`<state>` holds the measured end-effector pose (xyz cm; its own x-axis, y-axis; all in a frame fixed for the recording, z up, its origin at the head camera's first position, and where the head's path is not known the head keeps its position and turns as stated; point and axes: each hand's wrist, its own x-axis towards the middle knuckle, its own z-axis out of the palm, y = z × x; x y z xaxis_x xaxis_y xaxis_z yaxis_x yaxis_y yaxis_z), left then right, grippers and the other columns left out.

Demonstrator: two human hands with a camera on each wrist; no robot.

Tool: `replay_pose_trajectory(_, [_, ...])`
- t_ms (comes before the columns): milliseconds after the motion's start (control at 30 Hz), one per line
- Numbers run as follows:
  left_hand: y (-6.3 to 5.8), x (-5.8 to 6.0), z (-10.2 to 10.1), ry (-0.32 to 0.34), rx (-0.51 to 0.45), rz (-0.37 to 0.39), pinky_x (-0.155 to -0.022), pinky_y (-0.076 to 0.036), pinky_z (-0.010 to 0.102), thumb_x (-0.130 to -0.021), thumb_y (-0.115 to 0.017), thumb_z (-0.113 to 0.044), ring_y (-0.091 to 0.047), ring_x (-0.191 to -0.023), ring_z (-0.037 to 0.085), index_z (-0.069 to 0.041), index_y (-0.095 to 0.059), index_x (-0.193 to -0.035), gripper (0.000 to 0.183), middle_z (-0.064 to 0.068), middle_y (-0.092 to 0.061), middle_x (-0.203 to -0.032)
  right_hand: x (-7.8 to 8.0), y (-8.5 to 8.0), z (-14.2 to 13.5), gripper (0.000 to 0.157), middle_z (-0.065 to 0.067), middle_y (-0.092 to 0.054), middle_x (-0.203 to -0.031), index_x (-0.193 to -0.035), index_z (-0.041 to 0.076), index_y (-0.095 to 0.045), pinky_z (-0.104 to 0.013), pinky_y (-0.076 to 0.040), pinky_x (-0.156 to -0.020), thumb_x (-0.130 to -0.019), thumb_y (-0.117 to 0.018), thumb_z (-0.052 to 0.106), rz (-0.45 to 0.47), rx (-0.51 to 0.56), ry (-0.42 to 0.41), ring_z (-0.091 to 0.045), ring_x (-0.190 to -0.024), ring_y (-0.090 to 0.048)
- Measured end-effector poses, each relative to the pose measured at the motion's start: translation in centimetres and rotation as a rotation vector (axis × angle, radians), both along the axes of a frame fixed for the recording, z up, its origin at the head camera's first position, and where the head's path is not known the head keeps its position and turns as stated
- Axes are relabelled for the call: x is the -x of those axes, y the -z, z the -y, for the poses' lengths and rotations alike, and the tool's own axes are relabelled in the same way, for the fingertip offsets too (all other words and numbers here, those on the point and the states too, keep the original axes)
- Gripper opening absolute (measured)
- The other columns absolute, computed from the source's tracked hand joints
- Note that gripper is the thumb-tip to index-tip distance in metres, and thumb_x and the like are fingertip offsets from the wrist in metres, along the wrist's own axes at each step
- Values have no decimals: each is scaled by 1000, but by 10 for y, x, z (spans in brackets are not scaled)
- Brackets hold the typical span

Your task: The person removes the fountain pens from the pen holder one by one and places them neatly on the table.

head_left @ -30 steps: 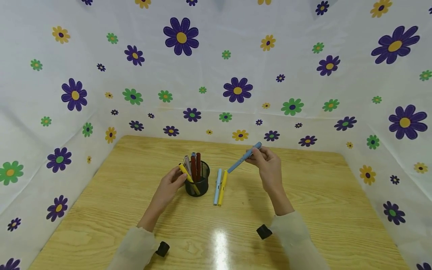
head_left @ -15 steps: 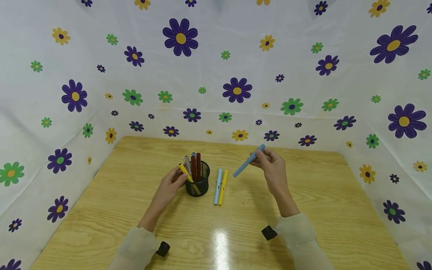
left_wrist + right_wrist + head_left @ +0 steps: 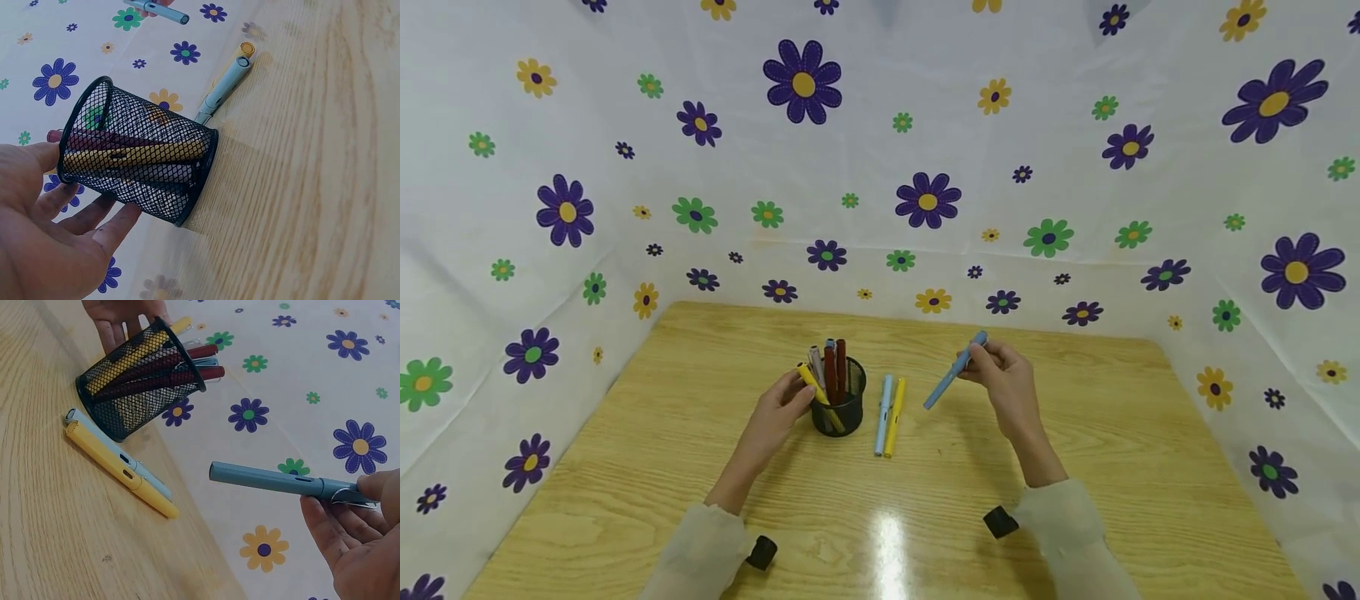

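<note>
My left hand (image 3: pixel 778 407) holds the black mesh pen holder (image 3: pixel 134 119), thumb at its rim and fingers against its side. Several pens stand inside, among them a yellow pen (image 3: pixel 812 383), dark red pens (image 3: pixel 830 375) and a grey one (image 3: pixel 816 364). My right hand (image 3: pixel 1009 390) pinches a blue fountain pen (image 3: pixel 265 478) by its capped, clipped end, off the table and slanting down to the left. Between the hands, a light blue pen (image 3: pixel 883 417) and a second yellow pen (image 3: pixel 122 469) lie side by side on the table, close to the holder.
The wooden table (image 3: pixel 1112 450) reaches back to a white cloth backdrop (image 3: pixel 865 150) printed with flowers, which also rises on both sides. A black wrist camera (image 3: pixel 762 552) sits at the left sleeve, another black wrist camera (image 3: pixel 1001 522) at the right.
My right hand has moved slightly right and toward me with the blue fountain pen, which now points more steeply down. The left hand, the pen holder and the two lying pens have stayed put.
</note>
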<state>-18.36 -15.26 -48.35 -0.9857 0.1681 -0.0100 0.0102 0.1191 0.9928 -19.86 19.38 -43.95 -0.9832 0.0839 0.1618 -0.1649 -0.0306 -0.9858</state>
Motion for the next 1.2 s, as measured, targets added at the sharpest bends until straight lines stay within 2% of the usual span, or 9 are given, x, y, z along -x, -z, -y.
replay_pose_trajectory(200, [-1, -1, 0, 1, 3, 0, -114, -44, 48, -111, -53, -22, -44, -142, 40, 1, -30, -161, 60, 28, -42, -156, 1, 4, 4, 32, -5, -76, -98, -121, -12, -62, -34, -63, -84, -107, -60, 17, 13, 4, -25, -17, -86, -73])
replay_pose_trajectory(467, [0, 0, 2, 1, -9, 4, -114, -43, 49, -111, -53, -20, -43, -143, 40, 2, -29, -161, 59, 28, -40, -157, 2, 9, 13, 32, -28, -71, -108, -118, -13, -62, -40, -63, -86, -107, -61, 18, 61, -20, -74, -19, -83, -74])
replay_pose_trajectory(667, [0, 0, 2, -2, -7, 0, -114, -44, 48, -111, -54, -21, -43, -143, 39, 1, -30, -161, 59, 28, -41, -156, 1, 16, 15, 30, -30, -70, -111, -119, -11, -63, -40, -63, -86, -107, -60, 16, 109, -48, -89, -18, -82, -74])
replay_pose_trajectory(867, [0, 1, 2, 1, -13, 1, -114, -43, 48, -111, -53, -20, -43, -143, 40, 1, -30, -160, 59, 28, -41, -156, 2, 23, 18, 32, -35, -66, -118, -120, -14, -62, -44, -62, -88, -108, -59, 15, 150, -90, -126, -21, -85, -72])
replay_pose_trajectory(1033, [1, 1, 1, -1, -18, 6, -114, -43, 48, -111, -53, -19, -43, -143, 40, 2, -30, -160, 59, 28, -41, -156, 2, 28, 20, 34, -34, -67, -118, -122, -17, -60, -50, -60, -92, -108, -58, 14, 193, -117, -139, -24, -89, -71])
replay_pose_trajectory(1200, [0, 0, 1, 0, -19, 9, -115, -43, 48, -110, -54, -20, -43, -143, 39, 1, -30, -161, 60, 28, -40, -157, 3, 33, 22, 35, -32, -67, -117, -125, -17, -60, -49, -60, -93, -108, -58, 14, 226, -122, -152, -26, -92, -71])
